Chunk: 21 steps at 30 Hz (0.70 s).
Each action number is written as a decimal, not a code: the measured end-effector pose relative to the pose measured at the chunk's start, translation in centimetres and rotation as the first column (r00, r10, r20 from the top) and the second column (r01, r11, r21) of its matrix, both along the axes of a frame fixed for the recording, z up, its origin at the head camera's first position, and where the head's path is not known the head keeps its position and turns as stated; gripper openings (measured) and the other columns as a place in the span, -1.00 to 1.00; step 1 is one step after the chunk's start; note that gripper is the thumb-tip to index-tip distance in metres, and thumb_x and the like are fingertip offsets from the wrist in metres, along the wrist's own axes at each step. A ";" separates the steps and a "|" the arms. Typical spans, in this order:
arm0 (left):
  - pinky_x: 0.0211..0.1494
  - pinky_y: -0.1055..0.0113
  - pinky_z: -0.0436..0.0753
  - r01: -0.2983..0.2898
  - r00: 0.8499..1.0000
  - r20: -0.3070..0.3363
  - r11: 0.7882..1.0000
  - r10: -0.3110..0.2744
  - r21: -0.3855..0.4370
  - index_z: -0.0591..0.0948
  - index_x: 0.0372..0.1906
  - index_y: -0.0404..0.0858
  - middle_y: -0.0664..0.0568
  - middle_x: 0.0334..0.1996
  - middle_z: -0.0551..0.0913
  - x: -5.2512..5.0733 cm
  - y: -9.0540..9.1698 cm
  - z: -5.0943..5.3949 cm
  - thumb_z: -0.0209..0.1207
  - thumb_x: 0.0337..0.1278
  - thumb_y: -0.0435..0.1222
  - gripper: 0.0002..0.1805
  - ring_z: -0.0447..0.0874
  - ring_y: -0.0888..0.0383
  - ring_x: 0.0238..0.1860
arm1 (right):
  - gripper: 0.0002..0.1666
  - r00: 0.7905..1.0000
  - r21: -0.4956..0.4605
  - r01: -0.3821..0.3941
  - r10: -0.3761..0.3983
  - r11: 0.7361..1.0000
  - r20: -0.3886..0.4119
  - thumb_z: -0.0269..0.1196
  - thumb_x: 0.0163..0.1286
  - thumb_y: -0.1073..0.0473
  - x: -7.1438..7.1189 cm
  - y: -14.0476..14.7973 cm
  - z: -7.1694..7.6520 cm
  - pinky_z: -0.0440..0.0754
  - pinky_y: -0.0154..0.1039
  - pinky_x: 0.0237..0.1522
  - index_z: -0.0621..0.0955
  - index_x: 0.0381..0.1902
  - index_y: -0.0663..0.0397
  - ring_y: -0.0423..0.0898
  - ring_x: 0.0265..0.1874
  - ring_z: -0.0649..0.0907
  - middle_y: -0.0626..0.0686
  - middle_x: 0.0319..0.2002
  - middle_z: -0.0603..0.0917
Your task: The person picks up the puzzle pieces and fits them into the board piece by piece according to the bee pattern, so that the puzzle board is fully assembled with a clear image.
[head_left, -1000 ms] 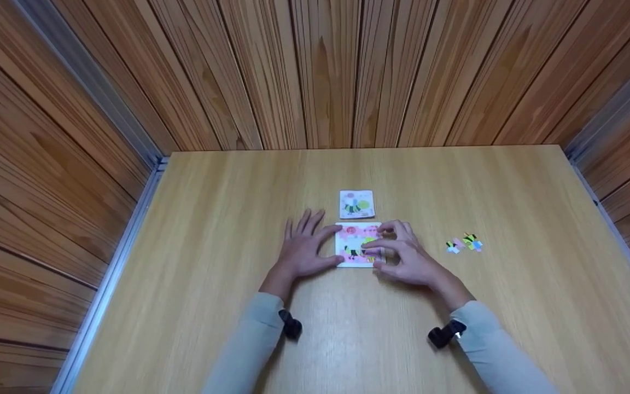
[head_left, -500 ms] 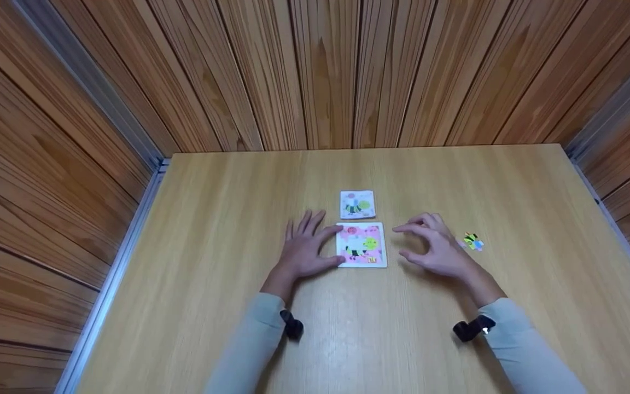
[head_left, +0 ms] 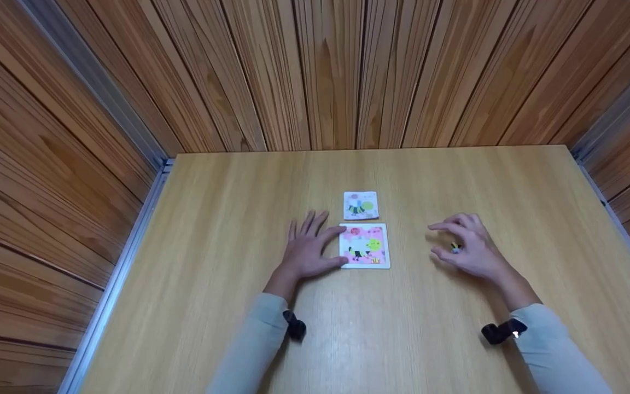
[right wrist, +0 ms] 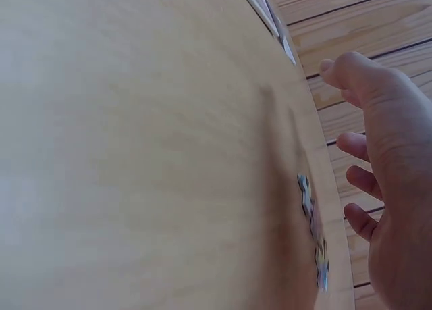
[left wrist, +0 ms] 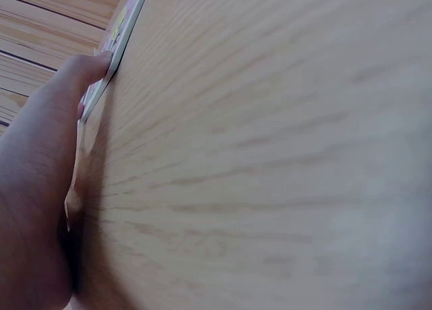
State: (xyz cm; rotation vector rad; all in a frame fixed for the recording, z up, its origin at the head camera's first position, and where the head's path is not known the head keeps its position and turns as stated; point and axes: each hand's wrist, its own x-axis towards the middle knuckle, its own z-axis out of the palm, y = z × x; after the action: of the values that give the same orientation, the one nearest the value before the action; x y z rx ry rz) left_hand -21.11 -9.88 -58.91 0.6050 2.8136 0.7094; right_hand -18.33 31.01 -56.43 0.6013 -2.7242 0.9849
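A square jigsaw puzzle (head_left: 365, 246) in a white frame lies on the table, with a pink, yellow and black picture. My left hand (head_left: 308, 254) rests at its left side, fingers spread, thumb and index fingertips touching the frame's left edge. To the right, my right hand (head_left: 471, 249) hovers above loose puzzle pieces (right wrist: 312, 219), thumb and fingers apart, nothing between them. The head view shows just a bit of a piece (head_left: 455, 248) between thumb and index finger; the hand hides the others. In the right wrist view the pieces lie flat on the table below the fingers.
A smaller square picture card (head_left: 361, 205) with a similar print lies just behind the puzzle. The wooden table (head_left: 227, 219) is enclosed by plank walls (head_left: 337, 76) at the back and sides, with metal rails (head_left: 123, 262) along the side edges.
My right hand has left the puzzle's right side and moved right, over the loose pieces. More of the puzzle picture shows now. My left hand stays at the frame.
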 end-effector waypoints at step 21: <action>0.86 -0.52 -0.25 -0.003 1.000 -0.003 1.000 0.003 -0.031 0.39 0.73 0.35 -0.01 0.91 0.01 -0.1 0.1 0.1 0.15 0.32 0.53 -0.07 -0.25 -0.24 0.94 | -0.50 0.987 0.107 0.157 -0.153 0.982 -0.049 0.70 0.18 0.14 2.1 4.7 -1.1 0.34 0.11 0.02 0.85 0.09 0.06 0.21 0.08 0.45 0.29 0.10 0.63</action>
State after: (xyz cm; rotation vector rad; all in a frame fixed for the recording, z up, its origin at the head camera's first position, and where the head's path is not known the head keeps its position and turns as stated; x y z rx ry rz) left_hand -21.18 -9.74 -58.83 0.5972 2.8231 0.6649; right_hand -16.26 35.71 -57.55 0.4135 -2.7540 0.7812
